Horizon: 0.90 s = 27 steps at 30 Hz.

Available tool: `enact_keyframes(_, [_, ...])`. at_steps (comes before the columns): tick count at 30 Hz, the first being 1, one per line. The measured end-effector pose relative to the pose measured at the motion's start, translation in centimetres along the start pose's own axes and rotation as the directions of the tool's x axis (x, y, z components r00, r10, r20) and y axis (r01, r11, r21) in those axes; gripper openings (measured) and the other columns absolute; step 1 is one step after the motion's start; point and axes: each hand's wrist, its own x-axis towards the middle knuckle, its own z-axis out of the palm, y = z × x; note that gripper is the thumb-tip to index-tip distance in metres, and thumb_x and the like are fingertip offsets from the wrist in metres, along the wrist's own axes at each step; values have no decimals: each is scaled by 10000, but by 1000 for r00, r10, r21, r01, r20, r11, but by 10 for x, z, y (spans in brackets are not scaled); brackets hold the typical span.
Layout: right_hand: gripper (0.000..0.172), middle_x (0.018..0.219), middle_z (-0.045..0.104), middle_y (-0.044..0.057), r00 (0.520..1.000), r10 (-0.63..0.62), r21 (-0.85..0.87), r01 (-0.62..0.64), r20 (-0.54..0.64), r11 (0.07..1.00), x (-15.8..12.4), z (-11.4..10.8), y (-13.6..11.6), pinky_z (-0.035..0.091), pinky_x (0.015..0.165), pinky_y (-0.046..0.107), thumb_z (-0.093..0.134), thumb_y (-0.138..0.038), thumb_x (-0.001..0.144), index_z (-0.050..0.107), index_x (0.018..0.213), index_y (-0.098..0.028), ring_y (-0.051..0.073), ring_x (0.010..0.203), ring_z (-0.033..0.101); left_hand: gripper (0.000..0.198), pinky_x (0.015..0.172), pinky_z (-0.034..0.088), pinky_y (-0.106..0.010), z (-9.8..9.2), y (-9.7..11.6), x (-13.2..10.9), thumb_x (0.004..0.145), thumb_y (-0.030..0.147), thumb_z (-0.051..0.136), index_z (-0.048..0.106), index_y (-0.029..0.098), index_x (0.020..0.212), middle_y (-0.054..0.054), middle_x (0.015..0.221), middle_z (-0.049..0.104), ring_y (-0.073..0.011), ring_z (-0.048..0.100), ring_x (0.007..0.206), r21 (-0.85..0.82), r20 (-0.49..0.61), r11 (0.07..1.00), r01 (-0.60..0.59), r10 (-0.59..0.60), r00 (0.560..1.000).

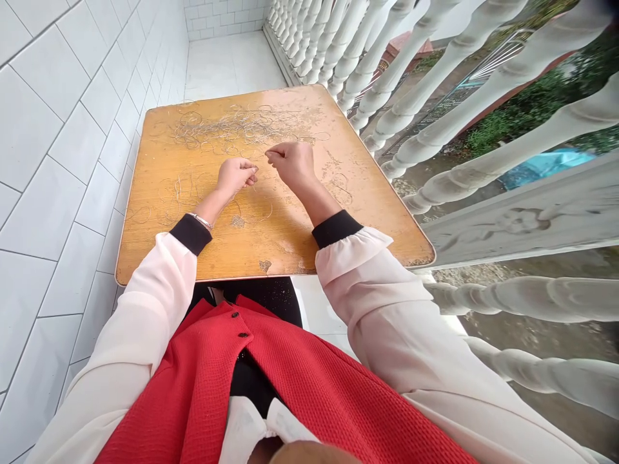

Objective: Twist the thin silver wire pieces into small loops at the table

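Note:
Both my hands are raised a little above a worn, orange-yellow wooden tabletop (309, 248), their fingertips pinched close together near its middle. My left hand (235, 179) and my right hand (290, 164) each seem to pinch a fine pale strand (258, 169), though it is barely visible between them. A loose tangle of similar thin strands (232, 125) lies just beyond my hands. More scattered loops (181, 196) lie near my left hand, and others (341, 188) lie to the right of my right hand.
A white tiled wall (72, 161) runs along the table's left side. A white balustrade (464, 90) stands along the right, with greenery and a blue sheet (546, 167) beyond it. White floor tiles (227, 64) extend past the table's far edge.

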Motion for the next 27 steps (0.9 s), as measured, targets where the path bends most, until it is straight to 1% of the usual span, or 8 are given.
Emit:
enact_keyframes(3, [189, 685, 688, 31, 990, 2, -31, -6, -139, 999, 6, 4, 2, 581, 721, 283, 752, -142, 877, 674, 711, -189, 198, 818, 714, 260, 617, 445, -177, 0, 1, -1, 937, 48, 626, 610, 171, 708, 28, 617, 654, -50, 578, 541, 7, 6, 1000, -3, 3, 1000])
enact_keyframes(7, [232, 610, 637, 1, 979, 116, 86, -103, -169, 991, 5, 13, 0, 547, 619, 231, 737, -96, 900, 669, 690, -170, 111, 595, 612, 224, 609, 426, -160, 1, 0, -1, 949, 50, 628, 621, 168, 758, 36, 634, 655, -39, 577, 555, 4, -5, 1000, -9, 9, 1000])
enact_keyframes(11, [248, 749, 731, 42, 968, 202, 171, -175, -150, 970, -4, 16, -4, 569, 696, 223, 646, -103, 997, 688, 756, -148, 93, 663, 661, 225, 591, 401, -166, 0, -1, 2, 967, 71, 619, 613, 165, 763, 29, 647, 655, -42, 577, 566, -22, -18, 1000, 3, -3, 1000])
enact_keyframes(14, [231, 847, 771, 78, 970, 219, 175, -198, -105, 964, -12, 10, -3, 597, 753, 266, 654, -215, 1042, 702, 825, -153, 130, 742, 712, 260, 580, 392, -175, -2, 0, 3, 982, 82, 605, 598, 166, 737, 21, 659, 656, -50, 578, 579, -36, -51, 999, 22, -24, 998])
enact_keyframes(16, [239, 828, 766, 88, 967, 248, 158, -237, -52, 959, -17, 4, -1, 609, 744, 294, 688, -269, 1029, 709, 814, -167, 159, 727, 715, 278, 584, 398, -182, -3, 1, 3, 990, 94, 599, 595, 167, 722, 9, 680, 669, -59, 593, 597, -42, -77, 998, 46, -49, 996])
enact_keyframes(20, [287, 729, 732, 80, 948, 315, 65, -317, 37, 946, -28, -5, 1, 599, 698, 295, 693, -255, 1024, 722, 753, -167, 144, 619, 668, 326, 595, 411, -186, -4, 0, 3, 984, 101, 613, 580, 169, 667, -14, 688, 683, -71, 612, 611, -35, -94, 994, 106, -108, 990])
enact_keyframes(22, [271, 695, 713, 59, 951, 307, 34, -308, 40, 951, -31, -5, 2, 594, 677, 288, 720, -242, 1009, 720, 747, -171, 123, 574, 634, 349, 593, 414, -189, -4, -2, 4, 977, 93, 617, 566, 169, 641, -19, 667, 679, -75, 612, 602, -28, -93, 990, 138, -140, 986])
enact_keyframes(27, [198, 581, 641, 12, 970, 230, -31, -228, 78, 973, -37, 3, 11, 581, 644, 283, 851, -104, 854, 725, 717, -171, 118, 536, 596, 332, 596, 427, -161, -6, -6, 7, 979, 90, 609, 579, 160, 656, -20, 671, 701, -64, 622, 613, -51, -76, 986, 162, -165, 983])
